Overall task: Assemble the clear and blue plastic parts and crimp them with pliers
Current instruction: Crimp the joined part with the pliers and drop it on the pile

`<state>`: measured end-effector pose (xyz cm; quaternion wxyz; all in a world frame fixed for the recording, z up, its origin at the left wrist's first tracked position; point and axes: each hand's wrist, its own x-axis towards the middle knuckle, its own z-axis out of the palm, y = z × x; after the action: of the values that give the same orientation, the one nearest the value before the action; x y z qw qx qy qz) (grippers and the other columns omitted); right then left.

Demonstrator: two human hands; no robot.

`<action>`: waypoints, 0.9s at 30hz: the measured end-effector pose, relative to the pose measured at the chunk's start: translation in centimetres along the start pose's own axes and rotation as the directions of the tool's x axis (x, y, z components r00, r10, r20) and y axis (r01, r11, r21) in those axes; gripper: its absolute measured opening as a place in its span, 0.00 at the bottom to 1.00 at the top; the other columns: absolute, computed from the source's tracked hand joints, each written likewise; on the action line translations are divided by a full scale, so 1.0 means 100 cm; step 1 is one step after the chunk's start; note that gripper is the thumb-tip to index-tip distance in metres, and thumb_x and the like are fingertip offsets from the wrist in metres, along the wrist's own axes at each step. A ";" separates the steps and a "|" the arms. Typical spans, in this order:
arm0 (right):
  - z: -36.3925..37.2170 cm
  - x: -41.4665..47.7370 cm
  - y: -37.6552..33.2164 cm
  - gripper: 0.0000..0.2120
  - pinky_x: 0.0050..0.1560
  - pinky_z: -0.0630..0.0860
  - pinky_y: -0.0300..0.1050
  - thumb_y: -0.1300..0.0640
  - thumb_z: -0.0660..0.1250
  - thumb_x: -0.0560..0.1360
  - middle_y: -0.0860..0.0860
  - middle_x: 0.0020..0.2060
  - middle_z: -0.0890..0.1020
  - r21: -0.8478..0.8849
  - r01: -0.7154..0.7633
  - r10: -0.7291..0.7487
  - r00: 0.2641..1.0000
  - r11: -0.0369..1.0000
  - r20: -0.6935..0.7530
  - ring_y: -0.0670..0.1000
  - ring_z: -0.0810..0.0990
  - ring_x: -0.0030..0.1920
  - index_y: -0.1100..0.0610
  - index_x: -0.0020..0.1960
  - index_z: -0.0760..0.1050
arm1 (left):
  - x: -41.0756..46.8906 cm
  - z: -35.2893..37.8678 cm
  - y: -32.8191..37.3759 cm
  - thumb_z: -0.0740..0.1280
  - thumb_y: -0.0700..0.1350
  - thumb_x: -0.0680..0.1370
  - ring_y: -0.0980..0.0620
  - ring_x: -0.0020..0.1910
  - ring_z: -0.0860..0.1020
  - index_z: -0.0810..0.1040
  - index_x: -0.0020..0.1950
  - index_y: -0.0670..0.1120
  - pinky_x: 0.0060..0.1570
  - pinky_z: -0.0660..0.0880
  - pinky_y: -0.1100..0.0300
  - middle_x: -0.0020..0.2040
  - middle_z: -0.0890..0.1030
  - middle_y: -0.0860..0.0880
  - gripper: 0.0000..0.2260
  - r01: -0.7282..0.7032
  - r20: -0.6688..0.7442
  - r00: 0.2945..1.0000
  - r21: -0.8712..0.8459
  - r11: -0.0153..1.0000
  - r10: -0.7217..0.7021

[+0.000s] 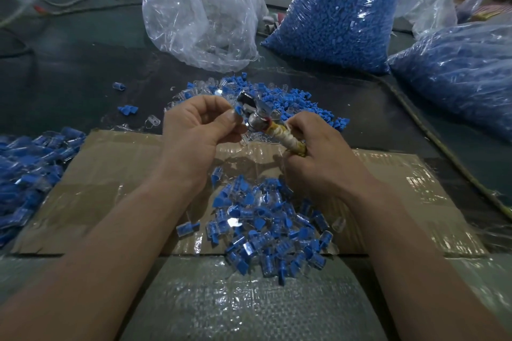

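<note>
Thumb and forefinger of the left hand (199, 124) pinch a small blue-and-clear plastic piece (237, 113), holding it up against the head of the steel pliers with tape-wrapped yellowish handles (253, 120). The right hand (318, 155) is closed round those handles. The jaws seem to stand parted at the piece, but blur hides how far.

The chief risk is the pinch: the fingertips sit right beside the jaws, so a hasty squeeze could nip skin. If the piece lies tilted between the jaws, the crimp would likely land off-centre and crack the clear shell, or push the blue insert out. The grip on so small a part is light, so it could also slip and fall.

A dropped piece would land directly below in the heap of assembled blue-and-clear pieces (263, 224) on the taped brown cardboard sheet (110, 174), where an uncrimped one would be hard to find. The scatter of loose blue and clear parts (277, 97) just beyond the hands poses the same mix-up. Further out stand a crumpled clear plastic bag (202, 8) and two sacks of blue parts (338, 14), well clear of the work.
</note>
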<state>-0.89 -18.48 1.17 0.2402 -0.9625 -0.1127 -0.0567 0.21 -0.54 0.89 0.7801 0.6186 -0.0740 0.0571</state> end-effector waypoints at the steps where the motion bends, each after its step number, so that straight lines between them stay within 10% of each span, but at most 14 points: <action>1: 0.000 0.000 0.000 0.10 0.35 0.59 0.32 0.58 0.64 0.70 0.41 0.40 0.66 0.000 0.001 -0.001 1.000 1.000 0.007 0.38 0.66 0.41 0.51 0.50 0.66 | 0.000 0.000 0.000 0.65 0.32 0.73 0.56 0.31 0.79 0.76 0.39 0.43 0.34 0.77 0.65 0.30 0.81 0.52 0.08 -0.004 -0.003 1.000 0.008 1.000 0.004; 27: 0.001 -0.002 -0.015 0.08 0.32 0.65 0.41 0.61 0.64 0.68 0.43 0.33 0.71 0.016 -0.038 0.038 0.999 0.999 -0.002 0.43 0.69 0.36 0.50 0.40 0.67 | -0.005 0.002 0.002 0.66 0.32 0.74 0.57 0.32 0.79 0.76 0.41 0.44 0.34 0.76 0.67 0.35 0.80 0.48 0.08 -0.058 -0.062 0.996 0.164 0.985 0.069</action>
<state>-1.42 -17.24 1.74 0.2491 -0.9624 -0.0944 -0.0522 -0.38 -0.66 1.02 0.7271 0.6750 -0.0623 0.1086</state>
